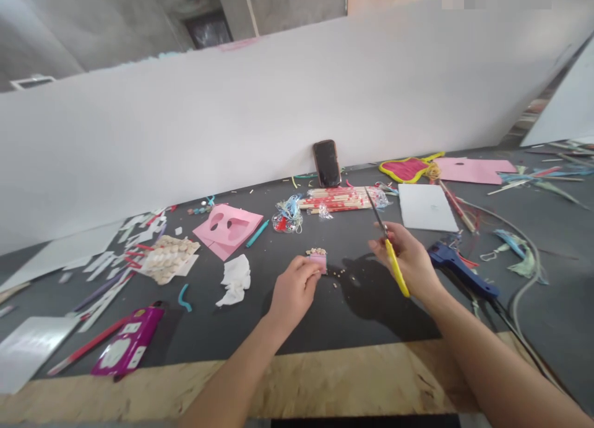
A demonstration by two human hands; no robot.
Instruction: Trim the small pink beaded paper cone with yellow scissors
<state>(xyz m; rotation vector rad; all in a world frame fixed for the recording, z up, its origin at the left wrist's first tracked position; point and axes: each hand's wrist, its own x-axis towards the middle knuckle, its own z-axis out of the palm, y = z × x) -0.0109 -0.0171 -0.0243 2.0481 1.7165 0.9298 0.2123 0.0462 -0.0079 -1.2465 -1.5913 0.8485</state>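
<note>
Nearest, under both forearms, runs a bare wooden strip (371, 378) along the front of the dark table (204, 329). Well off to the left of the hands, a purple packet (132, 341) lies by that edge. Just past the strip, the left hand (293, 286) has its fingers closed on a small pink piece (318, 262), which lies on the table with pale bits along its far edge. More pale crumbs (342, 272) are scattered between the hands. The right hand (408, 255) grips yellow-handled scissors (395, 268), blades pointing up and away; whether the blades are parted I cannot tell. Left of the left hand is a crumpled tissue (237, 278); just right of the right hand, a blue glue gun (464, 273). Beyond the left hand sit pink card (223, 248) with holes and a teal pen (257, 234). Farther out lie bundled sticks (336, 199), then a phone (327, 162) propped against the white partition (232, 112).
</note>
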